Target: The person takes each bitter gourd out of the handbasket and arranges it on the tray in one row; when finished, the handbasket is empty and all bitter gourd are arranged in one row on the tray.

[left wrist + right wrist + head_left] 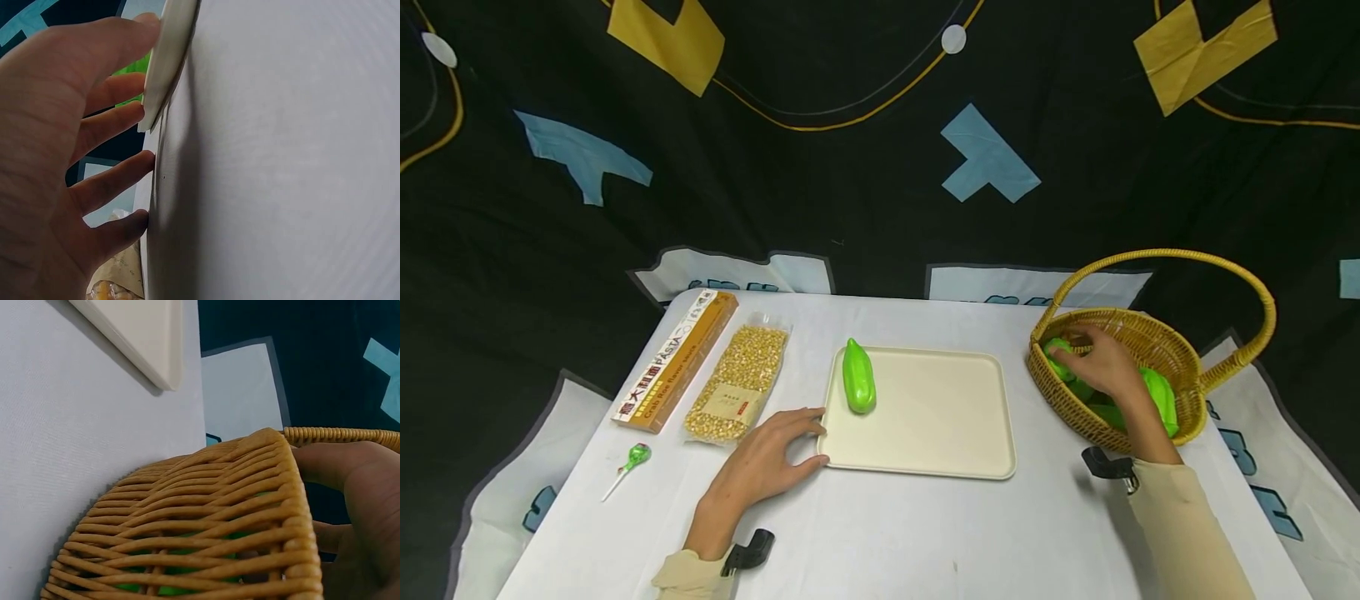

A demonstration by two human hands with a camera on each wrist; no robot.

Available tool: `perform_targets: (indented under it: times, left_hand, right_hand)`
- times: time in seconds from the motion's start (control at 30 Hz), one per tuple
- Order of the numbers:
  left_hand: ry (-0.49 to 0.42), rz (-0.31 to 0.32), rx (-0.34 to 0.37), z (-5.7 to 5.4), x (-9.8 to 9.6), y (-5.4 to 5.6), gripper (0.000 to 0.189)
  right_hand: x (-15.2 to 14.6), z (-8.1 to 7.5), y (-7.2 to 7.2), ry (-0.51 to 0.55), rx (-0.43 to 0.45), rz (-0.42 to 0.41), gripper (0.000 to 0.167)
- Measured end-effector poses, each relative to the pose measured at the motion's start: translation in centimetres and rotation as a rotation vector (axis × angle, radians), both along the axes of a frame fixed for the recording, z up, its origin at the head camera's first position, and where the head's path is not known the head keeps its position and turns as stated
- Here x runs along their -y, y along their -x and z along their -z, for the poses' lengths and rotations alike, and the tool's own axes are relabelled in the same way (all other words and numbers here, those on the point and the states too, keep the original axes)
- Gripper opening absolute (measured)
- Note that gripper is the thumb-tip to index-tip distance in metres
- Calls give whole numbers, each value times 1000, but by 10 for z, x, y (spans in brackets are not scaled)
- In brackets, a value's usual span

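Note:
A glossy green toy vegetable (859, 377), long with a pointed tip, lies at the left end of a cream rectangular tray (940, 417). My left hand (767, 458) rests at the tray's left edge, thumb and fingers spread; in the left wrist view the thumb touches the tray's rim (170, 56). On the right, my right hand (1105, 362) reaches into a wicker basket (1180, 350), its fingers at a green item (1060, 358) near the left wall. The basket's weave (187, 531) hides the fingertips in the right wrist view. A ridged green piece (1161, 396) lies beside the wrist.
Left of the tray lie a bag of corn kernels (741, 383), a brown pasta box (677, 358) and a green-wrapped lollipop (636, 456). The basket's tall handle (1165, 254) arches over its opening. A dark patterned cloth (865, 217) hangs behind the white table (880, 533).

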State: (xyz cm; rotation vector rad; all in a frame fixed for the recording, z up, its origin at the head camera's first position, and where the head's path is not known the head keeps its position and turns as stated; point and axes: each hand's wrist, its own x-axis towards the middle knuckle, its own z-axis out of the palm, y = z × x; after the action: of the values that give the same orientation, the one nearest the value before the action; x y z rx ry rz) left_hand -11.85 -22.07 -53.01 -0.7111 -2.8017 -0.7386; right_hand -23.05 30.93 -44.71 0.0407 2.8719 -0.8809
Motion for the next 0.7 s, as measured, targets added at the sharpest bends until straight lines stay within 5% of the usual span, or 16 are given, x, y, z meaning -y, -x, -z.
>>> perform_targets:
  times: [0.37,0.7]
  left_hand:
    - [-7,1,-3,-1,-1,0,37]
    - [-5,-2,-4,0,1,-1,37]
  right_hand:
    - [2,-4,-4,-6,-46,-11,74]
    - [-3,-13,-14,47,0,-24,75]
